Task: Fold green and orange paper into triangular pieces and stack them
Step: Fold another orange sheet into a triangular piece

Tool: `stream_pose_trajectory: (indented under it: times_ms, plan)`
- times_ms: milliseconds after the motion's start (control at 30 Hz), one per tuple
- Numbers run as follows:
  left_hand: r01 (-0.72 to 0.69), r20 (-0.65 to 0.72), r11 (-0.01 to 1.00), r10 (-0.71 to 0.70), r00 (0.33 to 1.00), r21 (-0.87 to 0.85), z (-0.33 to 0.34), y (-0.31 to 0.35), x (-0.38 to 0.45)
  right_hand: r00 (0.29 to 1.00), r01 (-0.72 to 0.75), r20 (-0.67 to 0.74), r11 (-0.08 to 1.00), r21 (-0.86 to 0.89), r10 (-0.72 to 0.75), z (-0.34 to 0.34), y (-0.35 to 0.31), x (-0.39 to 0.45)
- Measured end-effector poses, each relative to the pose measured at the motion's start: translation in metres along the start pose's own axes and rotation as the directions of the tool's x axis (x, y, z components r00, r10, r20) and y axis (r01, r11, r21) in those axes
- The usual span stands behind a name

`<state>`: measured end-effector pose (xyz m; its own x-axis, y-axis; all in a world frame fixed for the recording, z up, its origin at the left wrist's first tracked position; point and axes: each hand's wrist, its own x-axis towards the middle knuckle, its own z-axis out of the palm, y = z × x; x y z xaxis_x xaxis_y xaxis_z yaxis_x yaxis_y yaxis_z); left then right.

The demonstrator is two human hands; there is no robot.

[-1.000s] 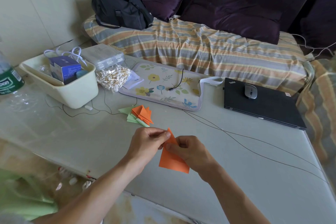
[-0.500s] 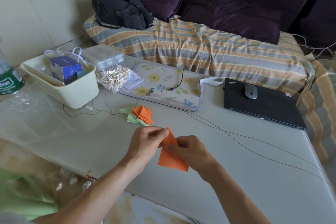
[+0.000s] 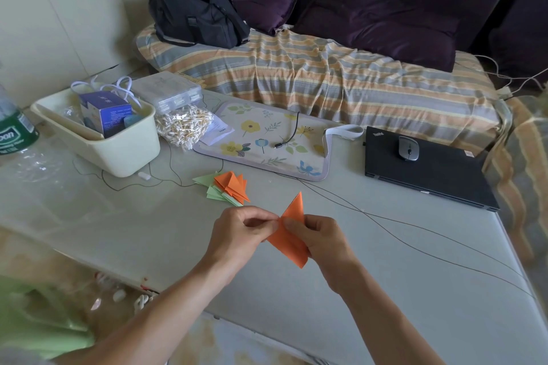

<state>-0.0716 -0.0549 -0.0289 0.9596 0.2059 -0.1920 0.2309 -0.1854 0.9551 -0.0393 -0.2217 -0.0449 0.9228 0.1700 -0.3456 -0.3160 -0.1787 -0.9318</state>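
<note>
Item in hand: one orange paper piece (image 3: 289,234), partly folded, held clear above the surface (image 3: 385,290), directly between the two hands. The left hand (image 3: 243,231) pinches its left edge at the narrow waist between thumb and fingertips; the right hand (image 3: 318,238) grips the right side, thumb laid across the front face. One point stands up beyond the fingers and a broader flap hangs below them.

Handling assessment: the piece appears very light and thin, and looks to hold a crease. It should crumple or tear if squeezed hard or pulled apart. The hold is best kept at the folded edges near the waist, where the layers seem doubled and stiffer. The free tip and lower flap look floppy and poor places to grip.

Finished stack (image 3: 228,188): orange and green triangular pieces lie fanned on the surface just beyond the left hand. Being so light, they could probably be scattered by a careless touch.
</note>
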Motion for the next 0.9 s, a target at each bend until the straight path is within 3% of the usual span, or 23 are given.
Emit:
stream_pose_trajectory:
  times_ms: [667,900]
  plan:
    - [-0.085,-0.003,0.994,0.085,0.996,0.073,-0.0015,0.0037,-0.002,1.0,0.007,-0.029,1.0,0.011,-0.007,0.0025,-0.0002,0.0005]
    - [-0.011,-0.007,0.999,0.011,1.0,0.042,-0.0009,0.0025,-0.0003,0.999,0.032,-0.007,0.997,-0.068,-0.033,0.0018,-0.0008,0.0003]
